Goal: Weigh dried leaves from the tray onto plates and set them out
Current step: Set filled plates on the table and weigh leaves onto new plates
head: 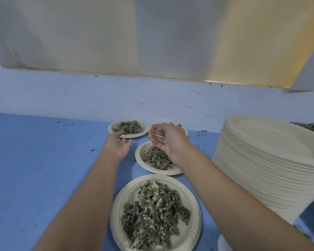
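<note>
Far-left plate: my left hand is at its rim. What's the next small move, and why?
Probably ease the left hand off the far-left plate. It already holds leaves and sits near the wall beside the far-right plate, so it looks placed.
</note>
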Demonstrator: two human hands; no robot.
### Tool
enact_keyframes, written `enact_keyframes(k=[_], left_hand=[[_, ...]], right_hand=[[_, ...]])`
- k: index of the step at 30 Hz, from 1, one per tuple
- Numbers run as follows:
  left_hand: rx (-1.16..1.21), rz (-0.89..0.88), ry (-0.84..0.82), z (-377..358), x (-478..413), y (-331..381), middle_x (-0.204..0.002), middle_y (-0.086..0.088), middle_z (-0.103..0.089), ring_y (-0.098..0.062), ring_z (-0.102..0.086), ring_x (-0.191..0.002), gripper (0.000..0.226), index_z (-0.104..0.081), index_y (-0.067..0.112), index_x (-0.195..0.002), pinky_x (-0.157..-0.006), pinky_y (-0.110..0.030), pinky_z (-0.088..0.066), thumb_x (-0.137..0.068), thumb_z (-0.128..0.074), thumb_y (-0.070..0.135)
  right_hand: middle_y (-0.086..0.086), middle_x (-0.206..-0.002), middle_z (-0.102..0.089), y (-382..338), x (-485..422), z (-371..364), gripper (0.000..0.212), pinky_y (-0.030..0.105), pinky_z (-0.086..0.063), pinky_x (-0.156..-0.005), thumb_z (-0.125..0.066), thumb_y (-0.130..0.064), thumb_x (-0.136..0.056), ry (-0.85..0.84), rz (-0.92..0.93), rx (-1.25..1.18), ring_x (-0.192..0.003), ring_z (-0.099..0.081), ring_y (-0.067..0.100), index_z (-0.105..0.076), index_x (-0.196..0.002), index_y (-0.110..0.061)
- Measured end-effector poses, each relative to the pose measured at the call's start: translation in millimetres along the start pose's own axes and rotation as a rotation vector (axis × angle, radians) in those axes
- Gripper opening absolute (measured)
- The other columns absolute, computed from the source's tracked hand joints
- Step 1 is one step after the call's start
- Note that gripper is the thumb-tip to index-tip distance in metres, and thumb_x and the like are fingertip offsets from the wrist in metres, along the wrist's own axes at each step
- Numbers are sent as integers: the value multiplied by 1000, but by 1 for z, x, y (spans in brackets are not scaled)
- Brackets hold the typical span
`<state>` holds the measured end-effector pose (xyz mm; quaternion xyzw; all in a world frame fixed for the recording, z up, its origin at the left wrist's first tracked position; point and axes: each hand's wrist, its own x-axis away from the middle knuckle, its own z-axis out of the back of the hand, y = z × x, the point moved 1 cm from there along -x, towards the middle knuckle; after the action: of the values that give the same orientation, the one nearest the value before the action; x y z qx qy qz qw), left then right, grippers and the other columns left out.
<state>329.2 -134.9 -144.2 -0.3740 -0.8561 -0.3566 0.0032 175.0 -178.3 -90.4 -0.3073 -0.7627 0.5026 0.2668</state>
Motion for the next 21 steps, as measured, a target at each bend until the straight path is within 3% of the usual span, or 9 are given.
enact_keyframes(k=[3,8,11,16,21], left_hand=[[44,30,-13,0,2,0,-158,-14,-11,-29,-12,-146,54,-16,1,-149,-116,-38,-19,-101,-38,9],[20,65,-31,-11,5,-4,-152,-26,-16,-37,-18,-143,46,-27,-2,-144,-114,-40,-26,-101,-38,10],[28,120,-59,-12,3,-9,-152,-31,-13,-39,-16,-143,49,-22,-5,-145,-114,-44,-25,-101,-37,10],[169,42,-20,-8,-2,-4,-155,-18,-17,-30,-18,-144,47,-24,-2,-145,-114,-37,-24,-102,-35,9],[135,52,-34,0,15,5,-155,-21,-16,-32,-16,-144,43,-28,-4,-143,-114,-36,-23,-102,-36,8]], right_hand=[[8,-80,-60,-3,3,-2,25,19,-54,-61,-39,4,-92,-7,11,18,-64,-59,15,-60,-81,-5],[7,-79,-60,-3,5,-7,28,18,-51,-59,-38,5,-91,2,15,48,-62,-57,14,-60,-78,-6],[6,-80,-61,-2,6,-8,28,17,-50,-58,-38,5,-91,-1,12,57,-62,-57,13,-61,-79,-6],[5,-78,-61,-3,5,-8,28,17,-50,-58,-38,5,-91,11,22,72,-62,-58,12,-61,-79,-7],[5,-79,-61,-1,12,-10,28,17,-50,-57,-39,4,-91,46,-2,76,-62,-58,13,-62,-78,-7]])
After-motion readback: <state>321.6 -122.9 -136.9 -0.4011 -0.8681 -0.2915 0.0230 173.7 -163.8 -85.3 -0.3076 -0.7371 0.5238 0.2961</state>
